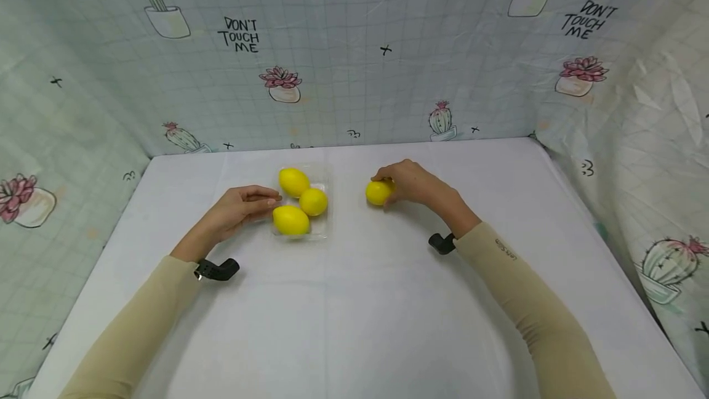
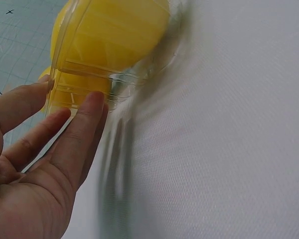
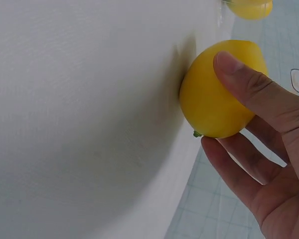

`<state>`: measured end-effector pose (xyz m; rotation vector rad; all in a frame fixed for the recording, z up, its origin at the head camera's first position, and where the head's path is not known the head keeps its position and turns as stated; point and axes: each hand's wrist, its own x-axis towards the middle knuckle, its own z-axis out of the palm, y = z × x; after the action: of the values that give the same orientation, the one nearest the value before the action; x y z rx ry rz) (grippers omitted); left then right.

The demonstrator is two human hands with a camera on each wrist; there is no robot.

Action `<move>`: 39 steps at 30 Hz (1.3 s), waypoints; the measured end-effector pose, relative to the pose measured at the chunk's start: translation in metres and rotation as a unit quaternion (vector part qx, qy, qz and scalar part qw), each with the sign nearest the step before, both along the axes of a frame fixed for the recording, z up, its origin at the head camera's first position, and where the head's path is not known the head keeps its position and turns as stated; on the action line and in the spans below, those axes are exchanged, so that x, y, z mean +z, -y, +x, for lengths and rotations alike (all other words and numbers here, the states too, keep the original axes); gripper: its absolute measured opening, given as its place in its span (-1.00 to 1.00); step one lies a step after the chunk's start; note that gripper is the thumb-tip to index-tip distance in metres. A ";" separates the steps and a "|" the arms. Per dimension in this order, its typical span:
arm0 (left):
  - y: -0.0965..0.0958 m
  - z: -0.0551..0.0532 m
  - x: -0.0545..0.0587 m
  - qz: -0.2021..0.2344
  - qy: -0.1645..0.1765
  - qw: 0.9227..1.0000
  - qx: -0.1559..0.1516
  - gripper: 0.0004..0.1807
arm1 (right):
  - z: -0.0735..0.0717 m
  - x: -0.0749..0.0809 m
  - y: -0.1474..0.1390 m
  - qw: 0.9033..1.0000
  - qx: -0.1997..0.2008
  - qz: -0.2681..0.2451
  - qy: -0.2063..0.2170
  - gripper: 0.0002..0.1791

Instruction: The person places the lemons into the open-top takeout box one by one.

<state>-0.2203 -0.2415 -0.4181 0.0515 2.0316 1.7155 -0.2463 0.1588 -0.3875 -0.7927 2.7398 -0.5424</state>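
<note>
A clear plastic tray (image 1: 319, 228) on the white table holds a lemon at the back (image 1: 293, 182), a lemon at the right (image 1: 314, 202) and a lemon in front (image 1: 291, 220). At its left side, my left hand (image 1: 238, 208) holds the tray's edge. The left wrist view shows one fingertip on the rim (image 2: 60, 55) and another digit against the side wall. Right of the tray, my right hand (image 1: 412, 183) grips a separate lemon (image 3: 222, 94). The thumb lies across this lemon, with fingers around the other side; a small green stem end shows.
White cloth covers the table (image 1: 354, 313). Behind it hangs a printed curtain (image 1: 354, 79) with cactus drawings, which continues along both sides. A black wrist device (image 1: 218, 270) sits on the left wrist and a similar device (image 1: 441, 243) on the right.
</note>
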 end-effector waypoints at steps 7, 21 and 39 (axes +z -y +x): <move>0.001 0.000 -0.001 0.004 0.000 1.000 -0.001 -0.42 | 0.004 -0.002 -0.002 1.000 -0.005 -0.009 -0.003 -0.32; 0.000 -0.001 -0.002 0.006 0.000 1.000 -0.002 -0.40 | 0.005 -0.008 -0.016 0.995 0.020 -0.094 -0.029 -0.31; 0.000 0.001 -0.002 0.010 0.003 1.000 0.003 -0.41 | 0.009 0.006 0.007 0.979 0.029 -0.201 0.005 -0.36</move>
<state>-0.2198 -0.2417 -0.4198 0.0457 2.0123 1.7376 -0.2373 0.1516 -0.3813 -0.9487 2.6203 -1.1055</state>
